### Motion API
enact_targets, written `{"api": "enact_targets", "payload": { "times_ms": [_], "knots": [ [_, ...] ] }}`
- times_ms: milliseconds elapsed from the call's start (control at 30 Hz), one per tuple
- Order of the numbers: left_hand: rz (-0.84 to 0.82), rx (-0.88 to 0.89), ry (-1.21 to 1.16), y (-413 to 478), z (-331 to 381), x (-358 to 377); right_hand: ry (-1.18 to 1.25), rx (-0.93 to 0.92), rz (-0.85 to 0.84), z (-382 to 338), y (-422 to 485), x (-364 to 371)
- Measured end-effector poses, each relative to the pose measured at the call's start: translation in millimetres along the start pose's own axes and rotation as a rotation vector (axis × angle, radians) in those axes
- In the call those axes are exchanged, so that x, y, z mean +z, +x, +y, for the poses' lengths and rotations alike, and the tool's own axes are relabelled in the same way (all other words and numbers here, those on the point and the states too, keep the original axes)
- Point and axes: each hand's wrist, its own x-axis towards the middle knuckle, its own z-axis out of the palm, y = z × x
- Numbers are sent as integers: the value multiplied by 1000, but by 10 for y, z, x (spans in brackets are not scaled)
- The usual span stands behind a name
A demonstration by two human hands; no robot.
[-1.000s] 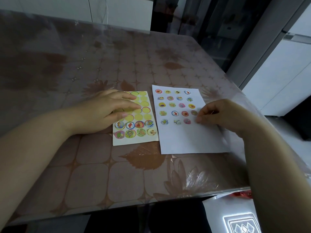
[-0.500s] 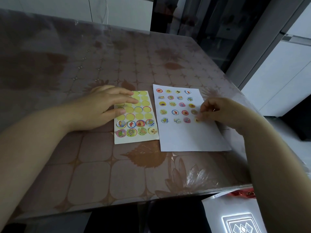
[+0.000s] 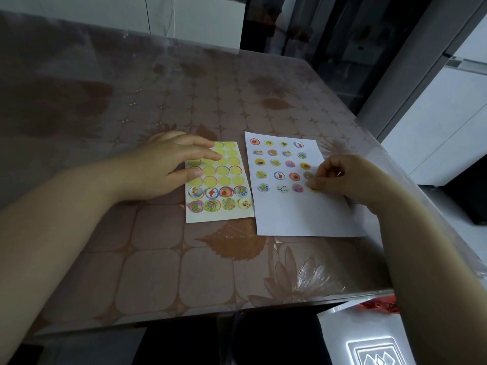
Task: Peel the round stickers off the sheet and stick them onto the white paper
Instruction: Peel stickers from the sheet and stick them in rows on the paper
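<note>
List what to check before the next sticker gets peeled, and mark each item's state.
1. Sticker sheet held flat: left hand rests on its upper part with straight fingers. Ok.
2. Stickers left to peel: eight remaining stickers fill the two bottom rows. Ok.
3. Sticker being placed fully stuck down: fingertips cover most of it. Cannot tell.
4. Right hand free to peel: its curled fingers are on that sticker. Not ok.
5. Room on the white paper: the lower part is bare. Ok.
</note>
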Motion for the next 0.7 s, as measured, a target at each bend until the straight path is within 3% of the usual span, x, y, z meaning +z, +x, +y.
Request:
{"api": "enact_targets", "payload": {
  "times_ms": [233, 333, 400, 533, 700],
  "knots": [
    [27, -5, 12, -27, -45, -76, -96, -48, 9, -20, -26, -18],
    [32, -48, 22, -43, -44, -129, -204, -234, 118, -219, -98, -1],
    [17, -73, 0, -55, -13, -161, -201, -380, 65, -482, -194, 75],
    [-130, -132, -48, -84, 2, -205, -274, -601, -158, -935, -259, 454],
    [-313, -198, 5, -154, 21, -216, -271, -631, -144, -1095, -197, 920]
  ]
}}
